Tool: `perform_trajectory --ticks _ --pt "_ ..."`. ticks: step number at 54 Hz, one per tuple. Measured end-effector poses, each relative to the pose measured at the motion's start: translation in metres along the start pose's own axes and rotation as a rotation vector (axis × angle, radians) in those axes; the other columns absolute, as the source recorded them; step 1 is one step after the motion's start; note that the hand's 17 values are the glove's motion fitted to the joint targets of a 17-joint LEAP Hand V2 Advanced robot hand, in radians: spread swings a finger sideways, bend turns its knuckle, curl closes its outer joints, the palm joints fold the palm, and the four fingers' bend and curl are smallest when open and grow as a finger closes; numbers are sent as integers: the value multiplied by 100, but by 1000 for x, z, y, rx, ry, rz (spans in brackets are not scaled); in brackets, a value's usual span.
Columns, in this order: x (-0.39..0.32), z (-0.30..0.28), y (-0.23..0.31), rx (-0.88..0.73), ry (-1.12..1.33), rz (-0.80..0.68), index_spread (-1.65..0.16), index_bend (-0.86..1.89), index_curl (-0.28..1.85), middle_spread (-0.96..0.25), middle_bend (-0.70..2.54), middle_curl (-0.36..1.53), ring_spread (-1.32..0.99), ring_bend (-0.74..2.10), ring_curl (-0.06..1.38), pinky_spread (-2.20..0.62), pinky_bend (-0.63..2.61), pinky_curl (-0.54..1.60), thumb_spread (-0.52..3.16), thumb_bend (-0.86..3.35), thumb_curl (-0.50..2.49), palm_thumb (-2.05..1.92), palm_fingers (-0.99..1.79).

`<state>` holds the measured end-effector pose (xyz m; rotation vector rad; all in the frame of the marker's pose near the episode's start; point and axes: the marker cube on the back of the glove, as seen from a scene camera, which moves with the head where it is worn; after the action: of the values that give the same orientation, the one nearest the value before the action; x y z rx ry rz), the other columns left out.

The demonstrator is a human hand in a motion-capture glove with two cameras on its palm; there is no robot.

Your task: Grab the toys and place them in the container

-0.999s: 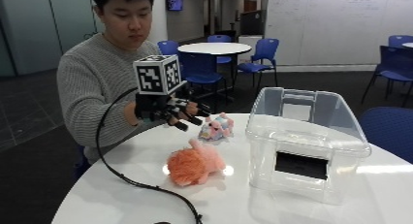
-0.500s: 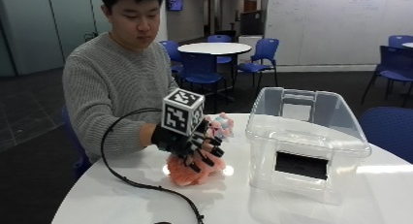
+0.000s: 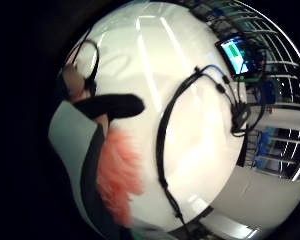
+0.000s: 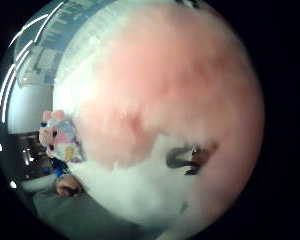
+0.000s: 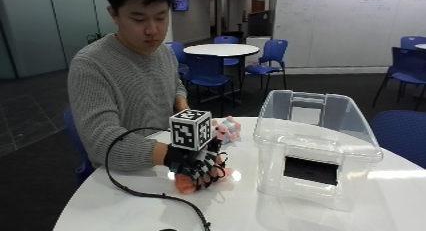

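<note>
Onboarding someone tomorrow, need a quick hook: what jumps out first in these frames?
First, the gloved right hand pressed down over the fluffy pink toy near the person's edge of the white round table, fingers curled round it; the toy fills the thumb-side palm view. Next, the big clear plastic container standing open on the table beside it, nothing visible inside. A small pastel plush toy sits just behind the hand, untouched.

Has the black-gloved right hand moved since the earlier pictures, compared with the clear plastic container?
Yes. The gloved right hand has come down onto the fluffy pink plush toy on the white table, with the clear plastic container fixed in place.
</note>
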<state>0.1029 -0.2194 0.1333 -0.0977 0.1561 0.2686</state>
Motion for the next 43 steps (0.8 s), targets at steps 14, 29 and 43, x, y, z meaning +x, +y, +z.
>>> perform_trajectory --ticks 14,29,43 --pt "2 -7 -7 48 -66 4 -40 48 21 -30 79 56 -44 108 43 -39 93 36 95 22 64 72 103" --pt "2 -215 -52 287 -202 -84 -39 56 30 -30 81 64 -47 108 48 -42 90 39 67 21 81 71 101" --pt "-42 -258 -120 270 -261 -86 -40 55 36 -30 80 69 -48 109 51 -42 91 42 51 21 94 68 97"
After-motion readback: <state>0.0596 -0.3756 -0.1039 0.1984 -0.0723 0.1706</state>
